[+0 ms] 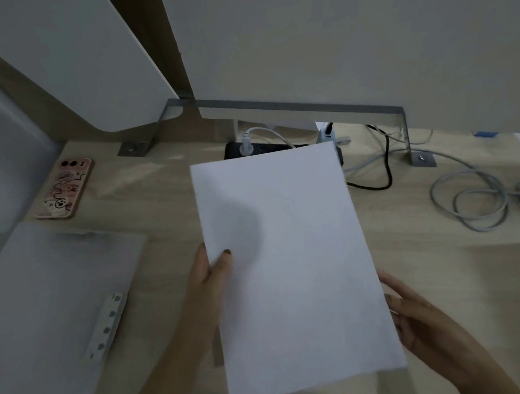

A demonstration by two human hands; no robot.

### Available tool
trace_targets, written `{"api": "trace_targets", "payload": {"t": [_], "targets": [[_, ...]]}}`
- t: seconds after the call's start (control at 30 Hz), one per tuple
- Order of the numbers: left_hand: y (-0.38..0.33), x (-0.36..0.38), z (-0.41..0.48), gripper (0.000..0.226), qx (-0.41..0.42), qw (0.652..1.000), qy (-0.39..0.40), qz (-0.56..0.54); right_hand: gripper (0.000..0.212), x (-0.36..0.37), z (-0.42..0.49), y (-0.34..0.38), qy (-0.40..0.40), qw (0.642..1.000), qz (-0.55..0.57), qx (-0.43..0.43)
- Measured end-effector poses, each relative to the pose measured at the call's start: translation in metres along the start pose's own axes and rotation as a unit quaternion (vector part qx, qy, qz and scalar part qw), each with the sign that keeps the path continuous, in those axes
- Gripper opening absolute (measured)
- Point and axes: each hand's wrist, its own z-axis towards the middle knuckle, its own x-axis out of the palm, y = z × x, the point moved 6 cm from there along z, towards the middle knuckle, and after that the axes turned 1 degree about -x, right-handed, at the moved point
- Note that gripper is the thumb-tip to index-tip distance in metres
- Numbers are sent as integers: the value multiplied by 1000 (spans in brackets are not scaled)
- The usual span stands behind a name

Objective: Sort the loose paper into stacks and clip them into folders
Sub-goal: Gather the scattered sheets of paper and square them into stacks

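At the far left of the pale wood-grain desk [158,206] lies a frosted, translucent plastic folder [50,312], flat and rectangular, with a narrow punched binding strip [106,326] resting slantwise on its right side. Beyond it, near the partition, a phone [64,188] lies face down in a glossy pink case printed with cartoon figures.

Toward the middle, the left hand [206,278] pinches the left edge of the white paper [294,273]. Its thumb, the nail painted dark, presses on the front face, and the fingers are hidden behind. The paper is smooth, matte and blank, a tall rectangle held up off the desk and tilted slightly; whether it is one sheet or a thin stack cannot be told. Its top edge covers part of a black power strip [235,150] with a white plug in it.

At the paper's lower right edge, the right hand [422,317] meets it with fairly straight fingers whose tips slip behind the sheet. Whether this hand actually clamps the paper cannot be told.

Further right, a thin black cable [387,165] loops on the desk. Past it a grey cord [471,198] lies in loose coils beside a brushed metal bracket foot [421,159].
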Motion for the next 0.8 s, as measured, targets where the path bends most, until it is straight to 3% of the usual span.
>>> {"api": "trace_targets", "payload": {"t": [0.1, 0.2, 0.33, 0.43, 0.5, 0.6, 0.8], "targets": [[-22, 16, -6, 36, 51, 995, 53, 67, 80, 18, 7, 18, -3, 996, -82, -38], [-26, 27, -14, 34, 65, 990, 80, 99, 52, 34, 10, 27, -57, 986, -110, -109], [-35, 13, -17, 27, 83, 994, 38, 66, 34, 53, -2, 36, -52, 975, -94, -196], [-38, 0, -16, 40, 103, 992, -13, 67, 41, 60, -12, 42, -27, 962, -141, -232], [-30, -2, -17, 44, 72, 995, -41, 47, 13, 56, -9, 39, -52, 956, -151, -246], [-19, 5, -19, 34, 26, 994, -83, 66, 33, 50, 1, 30, -115, 943, -184, -251], [-25, 9, -24, 12, 28, 988, -103, 108, 29, 43, -2, 36, -172, 936, -120, -282]]}}
